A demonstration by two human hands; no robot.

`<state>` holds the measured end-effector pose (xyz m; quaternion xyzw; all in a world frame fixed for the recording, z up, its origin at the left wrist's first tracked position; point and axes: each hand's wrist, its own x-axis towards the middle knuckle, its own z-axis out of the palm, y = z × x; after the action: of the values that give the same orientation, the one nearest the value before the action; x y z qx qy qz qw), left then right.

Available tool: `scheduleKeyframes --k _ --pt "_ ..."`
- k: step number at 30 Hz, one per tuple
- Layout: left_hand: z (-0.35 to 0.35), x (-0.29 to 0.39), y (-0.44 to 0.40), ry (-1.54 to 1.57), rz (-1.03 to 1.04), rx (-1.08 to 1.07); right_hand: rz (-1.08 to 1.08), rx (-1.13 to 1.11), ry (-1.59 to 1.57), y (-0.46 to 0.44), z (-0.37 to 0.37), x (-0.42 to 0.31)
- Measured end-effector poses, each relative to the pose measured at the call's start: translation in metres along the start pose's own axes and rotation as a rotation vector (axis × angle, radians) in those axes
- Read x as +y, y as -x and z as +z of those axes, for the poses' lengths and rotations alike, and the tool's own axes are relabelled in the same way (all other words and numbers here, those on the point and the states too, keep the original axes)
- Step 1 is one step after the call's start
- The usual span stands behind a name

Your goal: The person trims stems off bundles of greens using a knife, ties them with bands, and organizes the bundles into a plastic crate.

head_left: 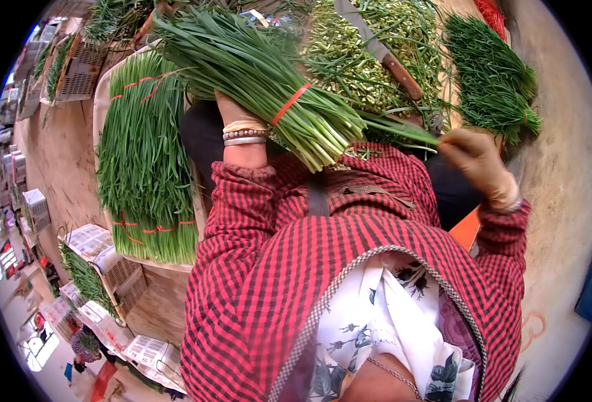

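Observation:
My left hand (228,108) is under a large bundle of long green stalks (269,87), its fingers mostly hidden by the leaves. A red band (290,104) goes round the bundle near its pale cut ends. On the right, my right hand (473,161), which looks gloved, pinches the tip of a few thin green stalks (400,129) that stretch out from the bundle's cut end. Beyond the bundle, a knife (401,75) with a wooden handle lies on a heap of short cut stalk pieces (343,67).
At left, a pale tray (102,127) holds banded green bundles (142,147). More bundles (493,80) lie at the upper right, beside red netting (490,9). Crates (85,67) with greens stand farther left. Another person (80,362) is far off at the lower left.

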<state>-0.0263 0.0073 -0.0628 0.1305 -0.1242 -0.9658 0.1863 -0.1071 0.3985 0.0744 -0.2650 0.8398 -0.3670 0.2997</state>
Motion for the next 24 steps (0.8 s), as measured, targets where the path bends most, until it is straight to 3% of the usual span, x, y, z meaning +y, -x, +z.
scheduleKeyframes --k 3,5,8,10,11,13,15,16,18,19,20,21,24 --pt "-0.008 0.004 -0.003 -0.033 0.035 0.036 0.218 0.375 -0.004 0.024 -0.069 0.060" --pt "-0.026 0.006 -0.009 0.011 0.005 -0.136 0.365 0.526 0.124 0.039 -0.127 0.121" --pt "0.006 -0.002 -0.001 0.059 -0.004 -0.035 0.215 0.631 0.298 0.029 -0.124 0.107" --pt "0.018 -0.007 -0.002 0.063 -0.017 0.057 0.236 0.501 0.384 -0.006 -0.083 0.056" --pt "0.022 -0.012 -0.003 0.062 -0.032 0.097 0.189 0.387 0.194 -0.024 -0.050 0.007" --pt "0.037 -0.026 -0.002 0.017 -0.050 0.163 -0.011 0.133 0.185 -0.065 0.001 -0.020" --pt "0.053 -0.050 0.002 -0.111 0.004 0.277 -0.233 0.056 0.192 -0.105 0.049 -0.057" --pt "0.064 -0.058 0.010 -0.189 -0.022 0.242 -0.153 -0.025 -0.023 -0.121 0.061 -0.083" --pt "0.069 -0.073 0.016 -0.225 -0.159 0.226 -0.099 0.125 -0.011 -0.156 0.082 -0.107" --pt "0.060 -0.082 0.014 -0.180 -0.267 0.243 -0.126 0.352 0.219 -0.179 0.091 -0.099" --pt "0.058 -0.095 0.014 -0.246 -0.132 0.259 -0.100 0.434 0.242 -0.196 0.089 -0.093" --pt "0.063 -0.098 0.020 -0.266 -0.124 0.263 -0.256 0.354 -0.147 -0.215 0.085 -0.064" --pt "0.063 -0.088 0.027 -0.166 -0.238 0.214 -0.107 0.402 -0.404 -0.198 0.054 -0.055"
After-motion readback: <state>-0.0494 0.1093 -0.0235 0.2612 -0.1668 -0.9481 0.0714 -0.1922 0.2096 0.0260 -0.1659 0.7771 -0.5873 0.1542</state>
